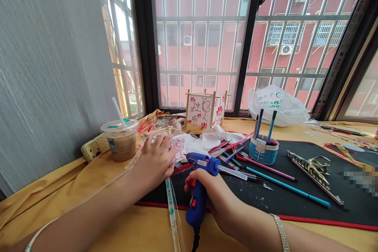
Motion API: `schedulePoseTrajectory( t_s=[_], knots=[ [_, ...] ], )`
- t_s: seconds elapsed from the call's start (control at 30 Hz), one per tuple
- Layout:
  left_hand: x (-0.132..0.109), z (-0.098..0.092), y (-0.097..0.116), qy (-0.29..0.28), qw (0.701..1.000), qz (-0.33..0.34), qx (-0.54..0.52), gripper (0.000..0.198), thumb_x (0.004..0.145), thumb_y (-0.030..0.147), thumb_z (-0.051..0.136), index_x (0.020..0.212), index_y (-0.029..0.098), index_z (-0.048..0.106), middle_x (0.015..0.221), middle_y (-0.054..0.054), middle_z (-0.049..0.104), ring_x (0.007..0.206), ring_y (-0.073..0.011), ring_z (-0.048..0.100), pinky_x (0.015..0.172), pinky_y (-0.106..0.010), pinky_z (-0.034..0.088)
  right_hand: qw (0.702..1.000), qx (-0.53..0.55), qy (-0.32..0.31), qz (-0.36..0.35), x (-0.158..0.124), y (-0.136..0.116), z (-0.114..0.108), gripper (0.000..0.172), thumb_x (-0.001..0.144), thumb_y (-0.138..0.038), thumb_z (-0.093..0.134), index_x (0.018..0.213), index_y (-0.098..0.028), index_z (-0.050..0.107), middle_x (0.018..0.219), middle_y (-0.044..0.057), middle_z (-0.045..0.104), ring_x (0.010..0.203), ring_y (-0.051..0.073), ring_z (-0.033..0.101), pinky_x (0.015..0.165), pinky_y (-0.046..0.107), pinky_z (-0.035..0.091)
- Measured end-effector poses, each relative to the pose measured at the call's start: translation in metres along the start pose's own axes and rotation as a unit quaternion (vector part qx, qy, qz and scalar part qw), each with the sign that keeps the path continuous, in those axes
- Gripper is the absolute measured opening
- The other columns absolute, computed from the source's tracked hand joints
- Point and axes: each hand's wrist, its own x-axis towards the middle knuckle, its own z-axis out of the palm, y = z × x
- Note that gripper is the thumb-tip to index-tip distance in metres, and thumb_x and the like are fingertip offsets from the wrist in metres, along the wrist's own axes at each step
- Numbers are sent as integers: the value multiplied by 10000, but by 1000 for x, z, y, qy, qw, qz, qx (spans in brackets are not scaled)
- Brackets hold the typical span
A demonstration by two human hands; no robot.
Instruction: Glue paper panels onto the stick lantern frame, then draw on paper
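Note:
My right hand (pixel 217 197) is wrapped round the handle of a blue hot glue gun (pixel 198 197), with a glue stick (pixel 233 172) jutting from its back. The gun's nozzle points left, close to my left hand (pixel 158 151). The fingers of my left hand curl down over a small frame of wooden sticks (pixel 161 130); its grip is partly hidden. Paper with red drawings (pixel 177 147) shows beside those fingers, near the nozzle. Behind stands a paper lantern (pixel 199 109) on a stick frame, with red flowers and characters drawn on its sides.
A lidded drink cup (pixel 122 141) with a straw stands left, by a power strip (pixel 95 147). Right are a blue pen holder (pixel 264 149), loose markers (pixel 288 186), a gold-coloured clip strip (pixel 314 175) and a plastic bag (pixel 277 106). White tissue (pixel 217 138) lies behind the gun, on a black mat (pixel 295 204).

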Motion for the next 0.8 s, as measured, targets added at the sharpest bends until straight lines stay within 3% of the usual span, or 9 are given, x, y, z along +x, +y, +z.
schedulePoseTrajectory(
  t_s=[0.37,0.8],
  knots=[
    [0,0,4,19,1000,-1,10,121,719,254,597,754,163,668,1137,-179,587,1027,-338,496,945,-526,332,1000,21,-4,15,1,1,1,118,677,-264,533,704,-152,559,589,15,607,519,103,528,472,198,385],
    [2,-5,-5,8,999,16,-41,215,817,169,476,745,115,671,1131,-192,586,1017,-325,512,887,-479,421,999,45,-14,12,-3,-5,7,169,711,-218,504,564,-142,537,502,-7,529,470,93,506,453,194,381]
  ],
)
